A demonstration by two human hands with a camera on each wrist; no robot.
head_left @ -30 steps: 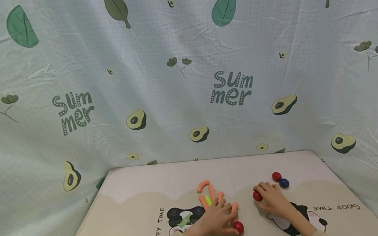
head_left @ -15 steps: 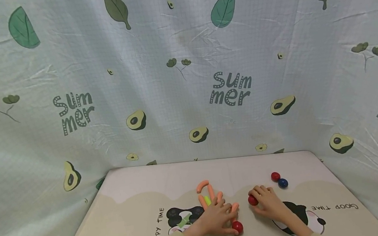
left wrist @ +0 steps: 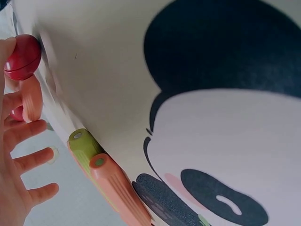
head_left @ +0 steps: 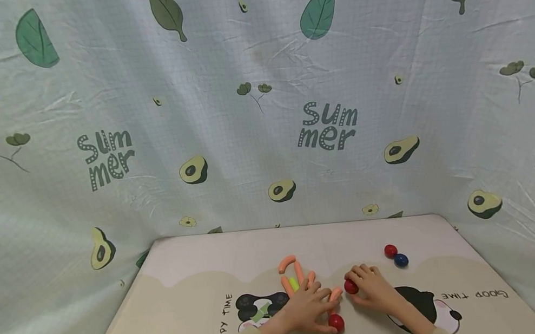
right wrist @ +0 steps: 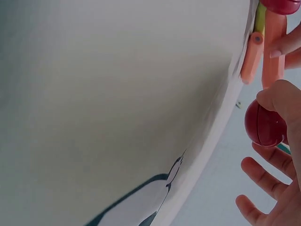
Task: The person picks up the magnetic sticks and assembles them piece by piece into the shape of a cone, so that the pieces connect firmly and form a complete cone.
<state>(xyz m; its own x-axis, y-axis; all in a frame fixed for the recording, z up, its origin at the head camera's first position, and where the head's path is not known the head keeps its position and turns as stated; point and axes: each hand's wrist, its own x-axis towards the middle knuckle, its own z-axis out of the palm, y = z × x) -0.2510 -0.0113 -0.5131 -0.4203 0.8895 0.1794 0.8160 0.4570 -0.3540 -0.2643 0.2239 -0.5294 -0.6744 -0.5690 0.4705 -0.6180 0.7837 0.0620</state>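
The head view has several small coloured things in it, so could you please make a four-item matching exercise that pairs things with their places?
1. Dark blue glossy ball
2. Curved orange stick
3. Lime-green stick
4. Left hand

A. Flanked by straight orange sticks
B. With its thumb against the nearer glossy red ball
C. Beside the farther glossy red ball
D. Reaching farthest back of all the sticks

Pairs: 1-C, 2-D, 3-A, 4-B

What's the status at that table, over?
Left hand touching near red ball and orange stick. Right hand gripping second red ball. Blue ball aside, blocking neither hand.
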